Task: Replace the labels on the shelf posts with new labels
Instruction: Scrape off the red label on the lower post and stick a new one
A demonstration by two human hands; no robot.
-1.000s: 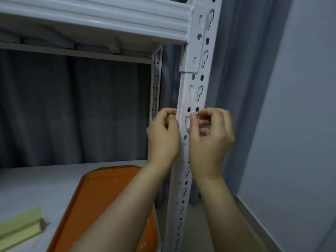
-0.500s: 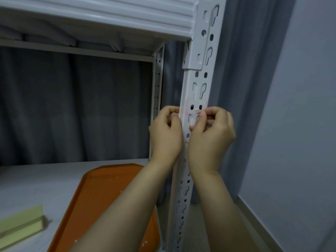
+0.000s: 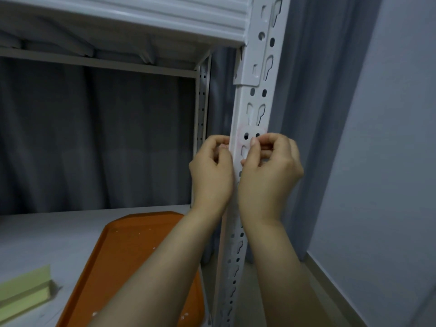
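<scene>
A white metal shelving unit fills the left and centre of the frame, with one shelf beam (image 3: 132, 17) across the top and one grey shelf board (image 3: 54, 234) across the lower left. Two perforated posts are visible: a front shelf post (image 3: 256, 95) running top to bottom just right of centre, and a rear post (image 3: 202, 95) further back, to its left. Dark grey curtains (image 3: 99, 142) hang behind the unit, and a pale wall (image 3: 389, 161) takes up the right side, leaving open room to the right of the front post.

One orange tray (image 3: 141, 253) lies on the shelf board at lower centre, its right edge close to the front post. Small white scraps (image 3: 151, 228) are scattered in it. One pale green block (image 3: 23, 291) sits at the lower left edge of the frame, well apart from the tray.

Two bare hands reach up to the front post at mid-height. The left hand (image 3: 212, 175) curls its grip around the post's left edge. The right hand (image 3: 269, 175) rests on the post's face, thumb and fingertips pinched together at a faint pinkish label (image 3: 243, 138) stuck on the post. The label lies just above both hands; whether the pinch has hold of its edge cannot be told.
</scene>
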